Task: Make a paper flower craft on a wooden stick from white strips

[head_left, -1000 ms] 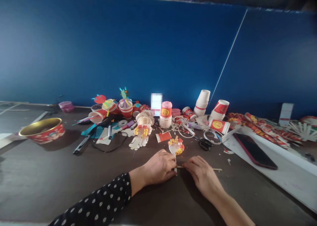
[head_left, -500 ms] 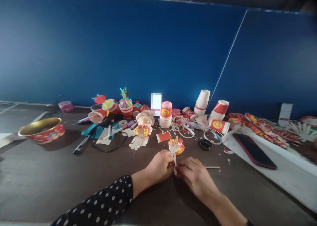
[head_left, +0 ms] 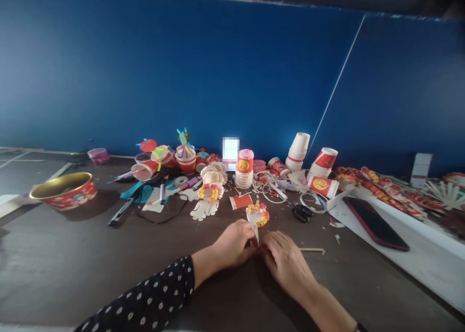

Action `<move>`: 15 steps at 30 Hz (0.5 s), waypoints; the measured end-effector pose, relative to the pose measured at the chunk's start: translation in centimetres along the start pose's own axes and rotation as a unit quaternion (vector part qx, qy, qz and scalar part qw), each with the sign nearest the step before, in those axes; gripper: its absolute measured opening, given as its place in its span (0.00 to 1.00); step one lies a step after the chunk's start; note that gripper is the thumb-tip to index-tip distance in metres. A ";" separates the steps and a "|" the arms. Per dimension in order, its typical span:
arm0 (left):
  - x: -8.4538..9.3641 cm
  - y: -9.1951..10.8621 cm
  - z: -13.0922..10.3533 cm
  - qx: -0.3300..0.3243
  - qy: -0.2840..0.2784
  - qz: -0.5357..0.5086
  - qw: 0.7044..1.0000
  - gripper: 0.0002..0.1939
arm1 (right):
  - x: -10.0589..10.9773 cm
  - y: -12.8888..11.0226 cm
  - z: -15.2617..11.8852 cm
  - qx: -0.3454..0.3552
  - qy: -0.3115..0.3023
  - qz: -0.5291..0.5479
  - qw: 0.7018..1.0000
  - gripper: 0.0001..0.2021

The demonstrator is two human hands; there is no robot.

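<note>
My left hand has its fingers closed on a narrow white paper strip, low over the dark table. That strip runs up to a small round paper piece with a red and yellow curled edge, lying flat just beyond my fingers. Close beside it, my right hand has its fingertips pinched together at the strip's near end, which they hide. To the right of my right hand lies a thin wooden stick. A red paper piece rests behind the round one.
Black scissors lie at the right, near a white tray holding a phone. Paper cups, pens and paper crafts crowd the back. At left stands a red and gold bowl.
My right hand has shifted slightly at the strip, and its near end is now covered by my fingers. The round paper piece has turned a little.
</note>
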State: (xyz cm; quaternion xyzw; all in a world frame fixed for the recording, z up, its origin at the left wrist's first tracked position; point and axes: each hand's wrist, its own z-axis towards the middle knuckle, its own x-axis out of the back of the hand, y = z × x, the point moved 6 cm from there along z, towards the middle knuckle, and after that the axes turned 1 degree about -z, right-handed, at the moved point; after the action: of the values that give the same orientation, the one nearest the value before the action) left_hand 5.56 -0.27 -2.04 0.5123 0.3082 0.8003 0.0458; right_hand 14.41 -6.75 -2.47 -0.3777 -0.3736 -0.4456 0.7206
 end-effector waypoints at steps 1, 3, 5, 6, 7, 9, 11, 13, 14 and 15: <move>0.0 -0.1 0.0 0.001 0.002 -0.004 1.000 0.04 | 0.0 0.0 0.1 -0.007 0.000 0.003 1.000 0.07; -0.2 -0.3 0.0 0.012 0.007 -0.012 1.000 0.04 | 0.0 0.0 0.2 -0.016 0.003 0.006 1.000 0.07; -0.3 -0.5 -0.1 0.023 0.011 -0.020 0.999 0.03 | -0.1 -0.1 0.2 -0.018 0.007 0.009 1.000 0.07; -0.3 -0.5 -0.1 0.028 0.013 -0.023 0.999 0.03 | -0.1 0.0 0.2 -0.019 0.010 0.010 1.000 0.07; -0.3 -0.5 -0.1 0.032 0.016 -0.027 0.999 0.03 | -0.1 0.0 0.2 -0.019 0.014 0.012 1.000 0.07; -0.3 -0.5 -0.1 0.043 0.021 -0.028 0.998 0.04 | 0.0 0.1 0.1 -0.024 0.019 0.017 0.999 0.06; -0.3 -0.5 -0.1 0.060 0.024 -0.027 0.998 0.04 | 0.3 0.2 0.0 -0.031 0.024 0.019 0.999 0.06; -0.3 -0.4 -0.1 0.073 0.027 -0.030 0.997 0.05 | 0.6 0.2 -0.3 -0.031 0.027 0.015 0.999 0.07; -0.3 -0.4 -0.1 0.075 0.028 -0.035 0.996 0.05 | 0.8 0.1 -0.4 -0.026 0.030 0.011 0.999 0.07; -0.3 -0.3 -0.1 0.075 0.030 -0.039 0.996 0.06 | 1.0 0.0 -0.6 -0.017 0.033 0.007 0.999 0.08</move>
State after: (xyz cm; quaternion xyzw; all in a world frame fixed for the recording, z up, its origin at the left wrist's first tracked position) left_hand 5.55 -0.18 -2.50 0.4777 0.3888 0.7872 0.0292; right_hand 14.84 -7.63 -1.83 -0.3775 -0.3392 -0.4589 0.7293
